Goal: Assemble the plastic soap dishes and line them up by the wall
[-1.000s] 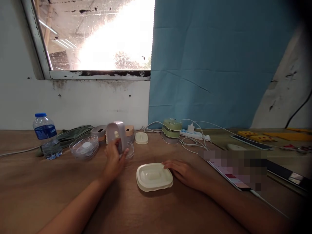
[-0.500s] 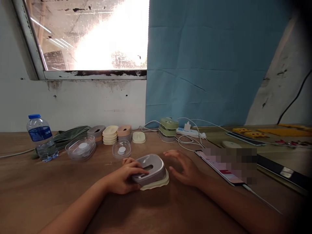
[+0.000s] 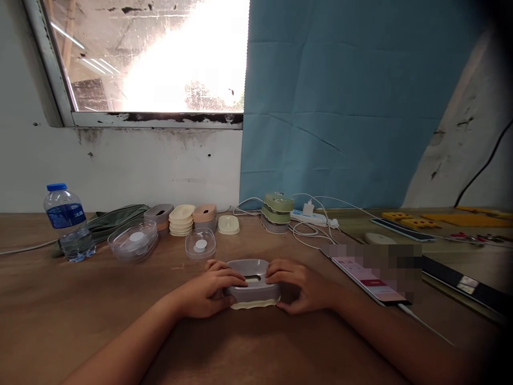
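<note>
A grey oval plastic shell (image 3: 256, 294) with a slot in its sunken top rests on a cream wavy-edged base (image 3: 255, 305) on the brown table. My left hand (image 3: 212, 289) grips the shell's left end, fingers over the top and thumb low at the base. Around the right end curls my right hand (image 3: 298, 286), fingertips on the top rim and thumb near the base's corner. Whether the shell is fully seated on the base I cannot tell.
Behind stand clear plastic covers (image 3: 200, 244), a stack of cream bases (image 3: 181, 220), peach-and-grey shells (image 3: 204, 216), a lone cream base (image 3: 228, 225) and green stacked pieces (image 3: 277, 213). A water bottle (image 3: 69, 222) is at left. At right lie a charging phone (image 3: 368, 275) and a power strip (image 3: 316, 217).
My right hand has moved left and closed on the shell's right end. The shell and base have turned level, long side facing me. My left hand keeps its grip.
</note>
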### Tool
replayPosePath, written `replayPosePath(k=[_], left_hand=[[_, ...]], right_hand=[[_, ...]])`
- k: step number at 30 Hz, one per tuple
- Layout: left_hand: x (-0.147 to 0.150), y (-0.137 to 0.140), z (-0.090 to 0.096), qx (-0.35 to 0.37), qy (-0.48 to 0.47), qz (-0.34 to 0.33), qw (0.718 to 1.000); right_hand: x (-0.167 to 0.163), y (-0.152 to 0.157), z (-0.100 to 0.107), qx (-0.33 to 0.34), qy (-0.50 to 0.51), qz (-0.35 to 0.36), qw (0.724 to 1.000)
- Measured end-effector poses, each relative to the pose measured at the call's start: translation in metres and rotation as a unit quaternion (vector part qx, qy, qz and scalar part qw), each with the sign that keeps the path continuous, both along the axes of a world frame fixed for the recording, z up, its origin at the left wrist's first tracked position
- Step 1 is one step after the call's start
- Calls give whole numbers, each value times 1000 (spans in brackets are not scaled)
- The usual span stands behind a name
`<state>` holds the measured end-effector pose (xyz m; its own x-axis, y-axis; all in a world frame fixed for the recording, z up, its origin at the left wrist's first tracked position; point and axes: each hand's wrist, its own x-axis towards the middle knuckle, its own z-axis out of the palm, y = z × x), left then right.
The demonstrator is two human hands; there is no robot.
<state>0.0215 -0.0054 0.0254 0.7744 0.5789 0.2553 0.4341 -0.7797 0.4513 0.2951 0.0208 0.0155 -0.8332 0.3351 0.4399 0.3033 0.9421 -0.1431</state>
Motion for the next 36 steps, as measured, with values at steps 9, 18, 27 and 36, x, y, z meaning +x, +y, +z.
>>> replayPosePath(k=[9,18,27,36], left_hand=[[-2,1,5,29,25,-10,999],[-2,-1,8,47,48,-19,998],[-2,1,2,70,60,-39,995],[-2,1,-3,68,33,-38,996]], right_hand=[[-2,-1,0,20,14,5,1000],[0,2,-2,87,14,29,996],[2,-6,-1,-41,24,25,999],[13,107,47,78,176,-458,868]])
